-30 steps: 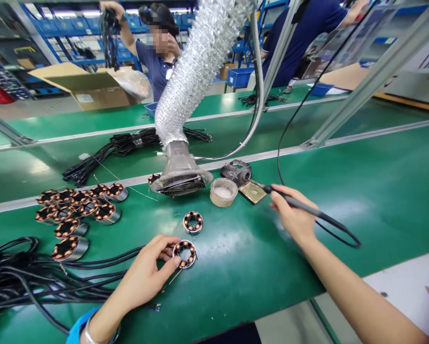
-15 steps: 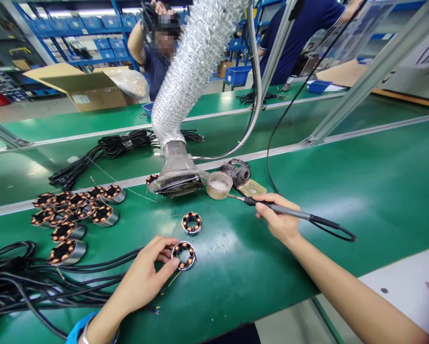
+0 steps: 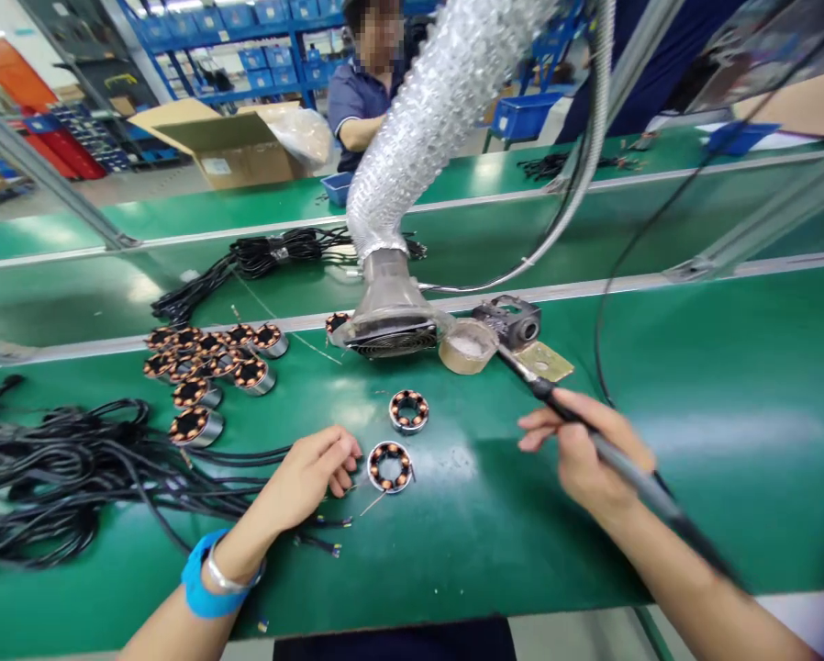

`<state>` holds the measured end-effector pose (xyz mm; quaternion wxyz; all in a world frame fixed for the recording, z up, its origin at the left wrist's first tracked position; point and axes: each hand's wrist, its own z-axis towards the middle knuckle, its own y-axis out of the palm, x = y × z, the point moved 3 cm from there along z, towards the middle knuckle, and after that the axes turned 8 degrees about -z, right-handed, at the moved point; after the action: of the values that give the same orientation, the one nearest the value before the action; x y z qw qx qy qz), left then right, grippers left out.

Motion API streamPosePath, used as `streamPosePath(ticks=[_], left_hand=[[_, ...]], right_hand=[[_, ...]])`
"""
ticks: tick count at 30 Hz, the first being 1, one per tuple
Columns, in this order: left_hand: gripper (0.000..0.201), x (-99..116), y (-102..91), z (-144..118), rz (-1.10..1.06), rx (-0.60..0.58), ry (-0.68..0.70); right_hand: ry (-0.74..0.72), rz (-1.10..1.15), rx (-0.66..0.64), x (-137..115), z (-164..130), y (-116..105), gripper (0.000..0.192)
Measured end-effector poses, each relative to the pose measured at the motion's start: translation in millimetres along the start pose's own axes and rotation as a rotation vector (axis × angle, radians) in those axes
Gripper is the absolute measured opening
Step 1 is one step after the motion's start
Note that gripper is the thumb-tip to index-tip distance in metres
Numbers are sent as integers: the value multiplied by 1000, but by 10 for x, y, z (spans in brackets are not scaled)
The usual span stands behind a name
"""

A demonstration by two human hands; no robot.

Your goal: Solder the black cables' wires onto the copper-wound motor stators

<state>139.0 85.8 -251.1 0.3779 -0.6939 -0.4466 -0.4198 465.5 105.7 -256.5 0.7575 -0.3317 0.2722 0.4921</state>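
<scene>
In my right hand is a soldering iron, held with fingers wrapped around its handle. The iron's tip end is beside a round tin of whitish material. My left hand rests just left of the nearer motor stator, its fingers curled together; whatever they hold, if anything, is hidden. This stator is a metal ring with copper coils and a thin lead sticking out. A second stator lies right behind it. Black cables run under and beside my left forearm.
A fume extractor nozzle on a silver duct hangs over the bench. Beside the tin stands a soldering iron stand. Several stators are grouped at left, with a tied cable bundle behind. A co-worker is across the bench.
My left hand has let go of the nearer stator and moved off its left side. My right hand has turned the iron to a steeper slant. The view has shifted left.
</scene>
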Motion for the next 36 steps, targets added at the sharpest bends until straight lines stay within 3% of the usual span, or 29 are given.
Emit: streamPosePath(ticks=[3,6,10,14,16,20,23,30,36], left_hand=[[25,0,-26,-10,78,17,-39],[28,24,-78,-45,207,35,-14],[34,54,-93,-42,180,-16,24],[41,111,71,65,-148,-58,-49],[45,173,154,87,-212,-63,-50],[38,281,139,-39,112,-36,99],[31,234,101,-137,298,-101,108],[40,125,277,-48,-64,-151,7],[23,183,282,-206,332,-113,150]], right_hand=[[-271,-35,-272,-323,-123,374,27],[-379,-72,-442,-537,-170,745,18],[-448,-215,-603,-622,-191,1076,28],[-426,-234,-515,-567,-217,1124,30],[-420,-240,-485,-530,-234,1099,36],[-413,-238,-475,-484,-266,1044,42],[-411,-236,-460,-482,-289,1029,42],[-414,-219,-425,-488,-307,1018,45],[-425,-224,-429,-482,-305,996,45]])
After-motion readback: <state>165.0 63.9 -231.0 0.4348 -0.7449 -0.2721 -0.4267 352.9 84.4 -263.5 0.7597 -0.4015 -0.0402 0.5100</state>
